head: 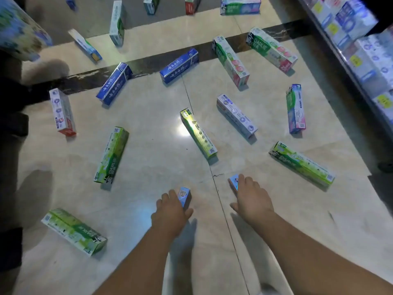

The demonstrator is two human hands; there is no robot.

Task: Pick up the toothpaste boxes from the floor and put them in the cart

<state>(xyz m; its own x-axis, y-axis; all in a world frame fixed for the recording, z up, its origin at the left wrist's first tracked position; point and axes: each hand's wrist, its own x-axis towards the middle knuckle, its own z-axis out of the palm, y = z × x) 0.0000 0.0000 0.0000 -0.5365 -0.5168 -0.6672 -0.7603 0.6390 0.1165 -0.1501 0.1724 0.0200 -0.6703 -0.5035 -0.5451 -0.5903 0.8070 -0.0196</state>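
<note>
The left hand (pixel 170 211) clasps a small box (pixel 184 196) on the floor (pixel 148 162); the right hand (pixel 252 195) seems to cover another box (pixel 233 182), its grip unclear. Light, stiff, glossy cartons: pinch across the long sides, gently.

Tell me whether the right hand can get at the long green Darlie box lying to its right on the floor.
Probably not yet: the right hand already grips a small box. The green Darlie box lies close by on bare floor, nothing between, so the path is free once that hand is emptied.
</note>
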